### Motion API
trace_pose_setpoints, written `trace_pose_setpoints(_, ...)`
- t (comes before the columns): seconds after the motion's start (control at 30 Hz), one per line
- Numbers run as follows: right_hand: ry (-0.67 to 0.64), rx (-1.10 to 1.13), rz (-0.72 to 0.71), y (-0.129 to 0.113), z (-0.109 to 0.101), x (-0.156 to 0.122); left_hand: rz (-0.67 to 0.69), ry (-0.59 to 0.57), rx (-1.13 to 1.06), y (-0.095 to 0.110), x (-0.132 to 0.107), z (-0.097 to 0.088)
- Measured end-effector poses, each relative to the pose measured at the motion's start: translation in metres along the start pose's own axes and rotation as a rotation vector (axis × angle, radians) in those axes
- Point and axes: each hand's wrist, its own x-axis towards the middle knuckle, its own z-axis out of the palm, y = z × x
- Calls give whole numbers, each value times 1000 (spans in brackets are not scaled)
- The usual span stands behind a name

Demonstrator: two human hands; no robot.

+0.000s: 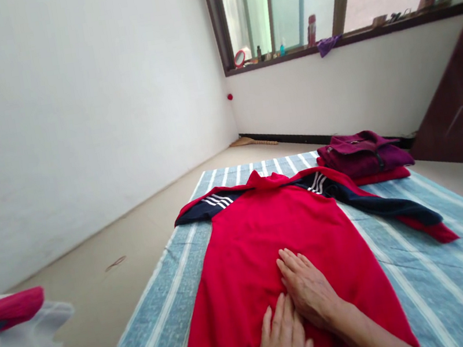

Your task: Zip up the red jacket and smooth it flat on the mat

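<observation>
A red jacket [258, 233] with navy, white-striped sleeves lies spread flat, its collar at the far end. Its right-side sleeve [386, 204] stretches out across the cloth, while the left-side sleeve [201, 206] reaches to the cloth's left edge. My left hand [284, 338] rests flat on the lower middle of the jacket, fingers extended. Just above and to the right, my right hand [309, 287] also presses flat on the red fabric, its fingers stretched out. The two hands are close together, and neither grips anything.
A blue-and-white striped cloth [151, 333] covers the surface beneath. Folded purple and red clothes [360, 156] are stacked at the far right. More clothes [11, 308] with white plastic sit at lower left. Bottles and a round mirror [239, 58] line the windowsill.
</observation>
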Motion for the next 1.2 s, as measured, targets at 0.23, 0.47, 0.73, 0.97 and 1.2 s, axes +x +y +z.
trace_pose_setpoints(0.23, 32, -8, 7, -3, 1, 0, -17, 25, -83, -1, -1, -1)
trace_pose_setpoints(0.47, 39, -42, 8, -6, 4, -1, -298, 16, -414, -28, 44, -26)
trace_pose_setpoints(0.73, 62, -49, 18, -11, -1, -2, -364, -394, -309, -66, 123, 34)
trace_pose_setpoints(0.97, 169, -90, -3, -11, 13, -3, -304, -343, -295, -78, 105, 78)
trace_pose_setpoints(1.2, 203, -90, -24, -10, 23, -1, -261, -277, -314, -85, 100, 83)
